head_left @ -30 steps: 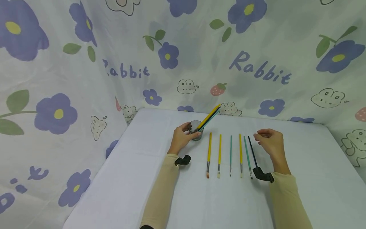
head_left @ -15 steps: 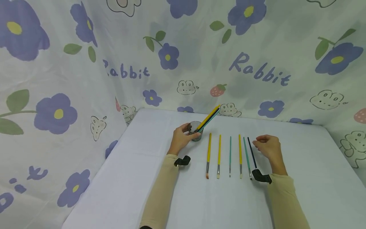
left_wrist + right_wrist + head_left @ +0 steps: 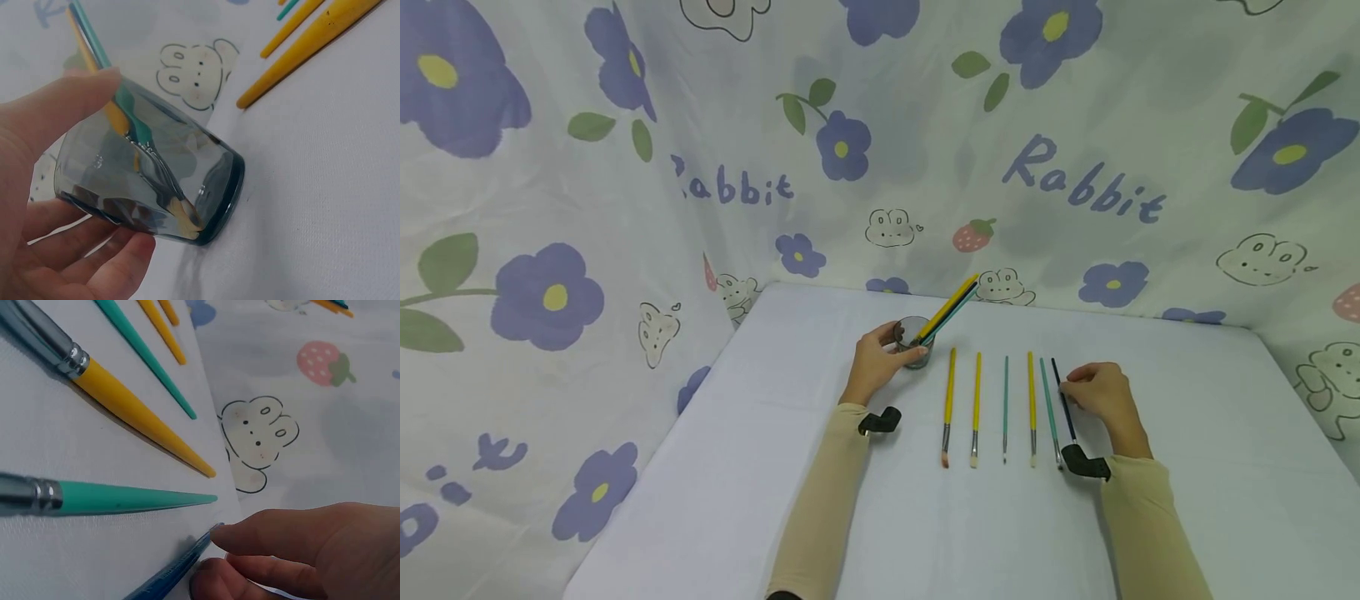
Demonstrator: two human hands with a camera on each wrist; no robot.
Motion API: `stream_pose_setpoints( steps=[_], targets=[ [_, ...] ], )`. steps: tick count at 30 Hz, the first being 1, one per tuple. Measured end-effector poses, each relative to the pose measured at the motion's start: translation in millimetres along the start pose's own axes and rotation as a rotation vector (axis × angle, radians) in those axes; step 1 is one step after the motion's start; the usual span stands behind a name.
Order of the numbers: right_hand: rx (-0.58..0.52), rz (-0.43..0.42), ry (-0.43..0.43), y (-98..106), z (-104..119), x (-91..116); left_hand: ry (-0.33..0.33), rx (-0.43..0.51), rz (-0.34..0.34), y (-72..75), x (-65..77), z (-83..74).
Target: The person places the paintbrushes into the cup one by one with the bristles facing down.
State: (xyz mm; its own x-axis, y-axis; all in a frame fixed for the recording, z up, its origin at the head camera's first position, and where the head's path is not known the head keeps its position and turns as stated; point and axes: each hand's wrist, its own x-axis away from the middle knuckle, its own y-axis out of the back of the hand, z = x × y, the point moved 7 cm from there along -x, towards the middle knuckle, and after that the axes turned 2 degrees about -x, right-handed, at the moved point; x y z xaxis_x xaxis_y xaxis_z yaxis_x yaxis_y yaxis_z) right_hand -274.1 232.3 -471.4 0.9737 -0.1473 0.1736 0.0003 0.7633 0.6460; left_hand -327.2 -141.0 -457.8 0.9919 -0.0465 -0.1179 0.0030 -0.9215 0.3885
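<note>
My left hand (image 3: 874,367) grips a clear glass (image 3: 156,169), which tilts to the right in the head view. Several paintbrushes (image 3: 946,310) lean inside it, bristles down, with yellow, teal and dark handles sticking out past the rim. At the right end of a row of brushes, my right hand (image 3: 1103,398) has its fingertips right at the handle of a dark blue paintbrush (image 3: 1066,412). In the right wrist view the thumb overlaps the handle (image 3: 178,567) near its tip, and another fingertip sits beside it; whether they pinch it I cannot tell.
Left of the dark blue brush, a teal paintbrush (image 3: 1049,408), a yellow one (image 3: 1032,400), a thin teal one (image 3: 1006,400) and two more yellow brushes (image 3: 950,392) lie side by side, bristles toward me. A white cloth covers the table (image 3: 737,467); a patterned curtain (image 3: 925,192) stands behind.
My right hand has come down and slightly left, so its fingertips now reach the dark blue paintbrush's handle. My left hand and the glass have stayed in place.
</note>
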Motion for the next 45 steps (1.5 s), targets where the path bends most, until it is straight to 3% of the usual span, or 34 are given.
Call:
stream_pose_setpoints(
  steps=[15,20,26,32,45],
  targets=[
    [0.200,0.071,-0.026,-2,4,3,-0.003,-0.005,-0.005,0.0,-0.3,3.1],
    [0.211,0.094,-0.061,-3,3,4,-0.005,-0.012,-0.006,-0.7,-0.5,2.9],
    [0.203,0.098,-0.044,4,0,1,0.001,-0.018,-0.007,-0.2,-0.7,3.5],
    [0.081,0.079,-0.021,15,5,4,0.006,-0.020,-0.008,-0.9,-2.3,4.3],
    [-0.351,-0.024,-0.046,21,13,7,0.009,-0.025,-0.008,-1.4,-2.9,5.6]
  ],
)
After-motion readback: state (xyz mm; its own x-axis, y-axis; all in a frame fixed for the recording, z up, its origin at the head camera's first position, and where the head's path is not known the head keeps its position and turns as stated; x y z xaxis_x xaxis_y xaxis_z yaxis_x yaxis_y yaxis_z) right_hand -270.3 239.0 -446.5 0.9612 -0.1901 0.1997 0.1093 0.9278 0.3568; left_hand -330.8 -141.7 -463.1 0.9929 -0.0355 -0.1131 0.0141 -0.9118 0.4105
